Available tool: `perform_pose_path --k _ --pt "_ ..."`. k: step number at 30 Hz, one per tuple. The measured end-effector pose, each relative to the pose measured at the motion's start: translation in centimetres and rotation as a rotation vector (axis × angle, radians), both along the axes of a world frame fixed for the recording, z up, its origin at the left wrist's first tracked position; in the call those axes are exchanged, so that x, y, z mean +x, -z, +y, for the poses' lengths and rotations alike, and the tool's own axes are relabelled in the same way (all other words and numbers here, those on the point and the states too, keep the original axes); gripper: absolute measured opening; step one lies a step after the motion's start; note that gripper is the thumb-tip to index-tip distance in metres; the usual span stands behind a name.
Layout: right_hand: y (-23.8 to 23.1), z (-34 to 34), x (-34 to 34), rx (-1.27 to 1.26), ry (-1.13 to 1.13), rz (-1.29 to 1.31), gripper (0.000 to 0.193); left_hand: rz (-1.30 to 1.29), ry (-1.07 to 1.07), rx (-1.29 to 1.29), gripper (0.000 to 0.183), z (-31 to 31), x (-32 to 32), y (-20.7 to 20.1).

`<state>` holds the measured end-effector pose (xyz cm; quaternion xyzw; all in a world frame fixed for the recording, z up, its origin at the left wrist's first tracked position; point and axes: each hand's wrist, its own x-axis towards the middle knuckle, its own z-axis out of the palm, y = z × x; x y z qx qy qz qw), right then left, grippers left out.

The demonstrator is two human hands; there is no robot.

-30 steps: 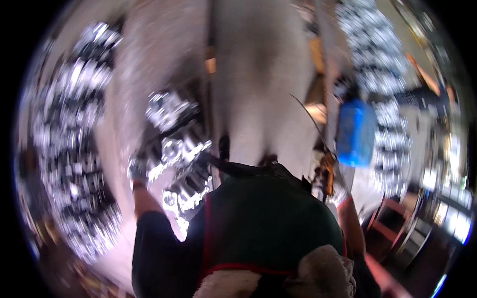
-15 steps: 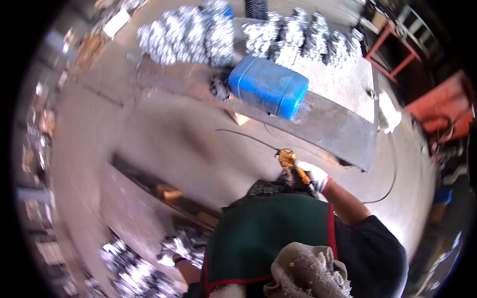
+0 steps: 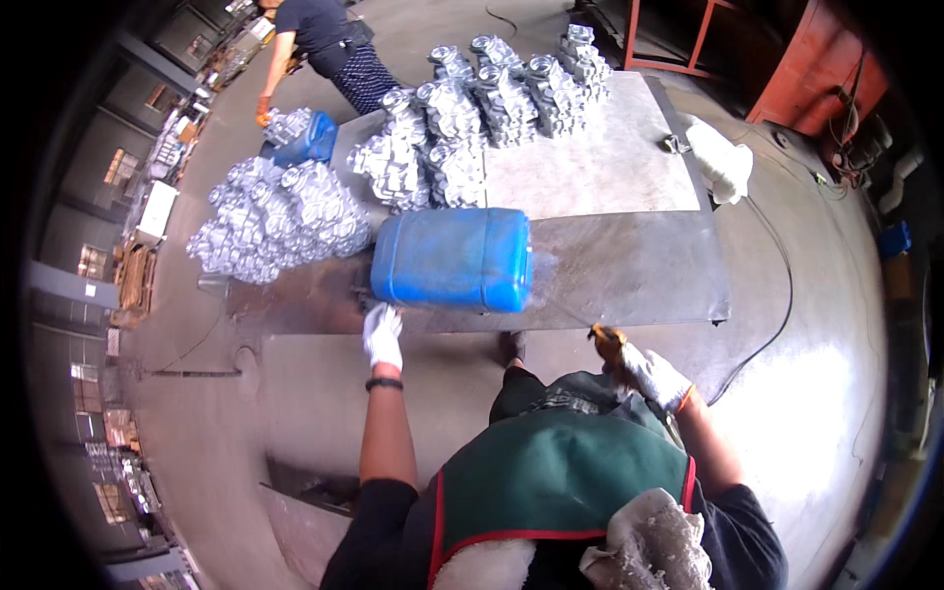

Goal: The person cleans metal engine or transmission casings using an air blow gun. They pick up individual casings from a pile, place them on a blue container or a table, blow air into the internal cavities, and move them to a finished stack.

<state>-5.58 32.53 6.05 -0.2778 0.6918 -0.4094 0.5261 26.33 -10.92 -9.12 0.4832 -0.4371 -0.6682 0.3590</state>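
Observation:
My right hand (image 3: 657,379), in a white glove, is wrapped around a yellow air blow gun (image 3: 610,344). Its thin nozzle reaches up and left toward the near table edge. My left hand (image 3: 383,339), also gloved in white, is at that edge, just below the left end of a blue plastic drum (image 3: 452,259) lying on its side. The left fingers look stretched forward, with nothing visible in them. A small dark object (image 3: 364,283) sits by the drum's left end, near my fingertips; its kind is unclear.
Silvery metal castings (image 3: 506,103) stand in rows on the metal table (image 3: 639,256), with a heap (image 3: 285,221) at its left. Another person (image 3: 324,49) touches a casting beyond the heap. A white bundle (image 3: 720,162), a dark hose (image 3: 782,285) and red metal equipment (image 3: 821,74) are at right.
My view has turned toward the table. My left hand has moved from the castings at lower left to the drum's left end. The blow gun stays in my right hand. Another person has come into view.

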Motion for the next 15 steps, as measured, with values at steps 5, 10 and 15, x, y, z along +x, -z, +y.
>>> perform_pose_path --k 5,10,15 --pt "-1.6 -2.9 -1.8 0.11 0.026 -0.036 0.064 -0.298 0.253 -0.061 0.027 -5.0 -18.7 -2.9" --pt "-1.9 -5.5 -1.8 0.061 0.48 -0.309 0.058 -0.239 0.29 0.298 0.035 -11.0 -28.6 -0.2" --pt "-3.0 -8.7 -0.4 0.031 0.798 -0.453 0.066 -0.367 0.595 0.141 0.043 -17.2 -33.6 4.2"
